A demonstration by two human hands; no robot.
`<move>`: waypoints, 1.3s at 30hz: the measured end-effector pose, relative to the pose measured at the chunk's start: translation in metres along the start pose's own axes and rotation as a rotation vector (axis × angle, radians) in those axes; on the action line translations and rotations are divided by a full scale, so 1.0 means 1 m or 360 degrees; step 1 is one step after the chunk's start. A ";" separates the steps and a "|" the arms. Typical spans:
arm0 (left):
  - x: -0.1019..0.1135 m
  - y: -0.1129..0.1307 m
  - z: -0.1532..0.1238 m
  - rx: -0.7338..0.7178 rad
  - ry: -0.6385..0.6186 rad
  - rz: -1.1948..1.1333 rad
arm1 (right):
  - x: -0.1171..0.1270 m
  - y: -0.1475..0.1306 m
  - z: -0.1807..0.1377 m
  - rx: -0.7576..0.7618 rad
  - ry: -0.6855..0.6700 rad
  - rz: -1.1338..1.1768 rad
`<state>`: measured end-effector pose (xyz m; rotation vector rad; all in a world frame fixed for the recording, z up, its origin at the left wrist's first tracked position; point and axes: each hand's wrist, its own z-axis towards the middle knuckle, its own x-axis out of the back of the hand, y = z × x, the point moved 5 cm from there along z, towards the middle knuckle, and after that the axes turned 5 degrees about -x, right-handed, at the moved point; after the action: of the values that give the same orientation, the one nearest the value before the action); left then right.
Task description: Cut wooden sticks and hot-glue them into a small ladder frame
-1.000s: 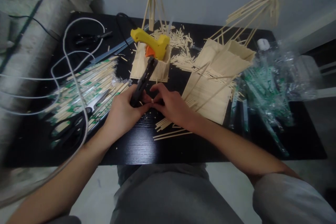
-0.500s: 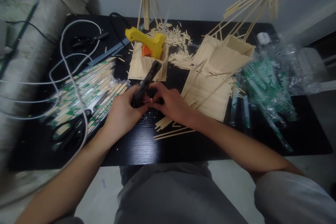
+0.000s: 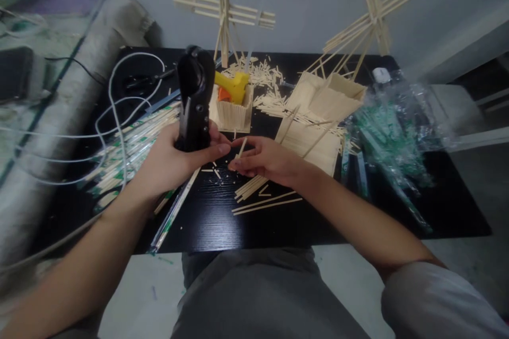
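Observation:
My left hand (image 3: 170,161) is wrapped around a black hand tool with rivets (image 3: 194,100), held upright; it resembles a cutter, but its jaws cannot be made out. Between the fingertips of my right hand (image 3: 266,159) is a short wooden stick (image 3: 242,147), tilted upward. The fingertips of both hands nearly meet above the black table (image 3: 210,228). Tiny stick offcuts (image 3: 217,172) lie below them. Long thin sticks (image 3: 262,204) rest under and in front of my right hand. Behind the hands, a yellow glue gun (image 3: 236,85) sits in a box of sticks (image 3: 234,116).
Two windmill-like stick frames (image 3: 225,13) (image 3: 374,18) stand at the back. A flat stick panel (image 3: 314,143) lies right of centre, beside plastic wrappers (image 3: 389,132). Packed sticks (image 3: 139,143) and a white cable (image 3: 115,111) cover the left. Cut pieces (image 3: 262,71) are heaped behind.
My left hand has raised and turned the black tool more upright. My right hand has shifted slightly right, and a short stick now shows in its fingers. The view has tilted up.

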<state>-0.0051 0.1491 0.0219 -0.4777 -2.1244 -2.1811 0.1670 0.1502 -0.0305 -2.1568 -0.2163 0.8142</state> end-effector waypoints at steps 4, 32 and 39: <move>-0.009 0.005 -0.003 -0.0084 -0.0258 -0.0003 | -0.003 0.009 -0.005 -0.0069 -0.0208 0.0236; -0.021 -0.027 -0.013 -0.0208 -0.0539 0.0149 | 0.014 0.018 -0.014 0.0042 0.0090 -0.0057; -0.025 -0.034 -0.009 0.0048 -0.0453 0.0102 | 0.008 0.024 -0.015 0.0053 0.0164 -0.0307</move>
<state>0.0081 0.1372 -0.0170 -0.8892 -2.2345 -2.1536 0.1797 0.1282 -0.0446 -2.1018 -0.3492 0.5915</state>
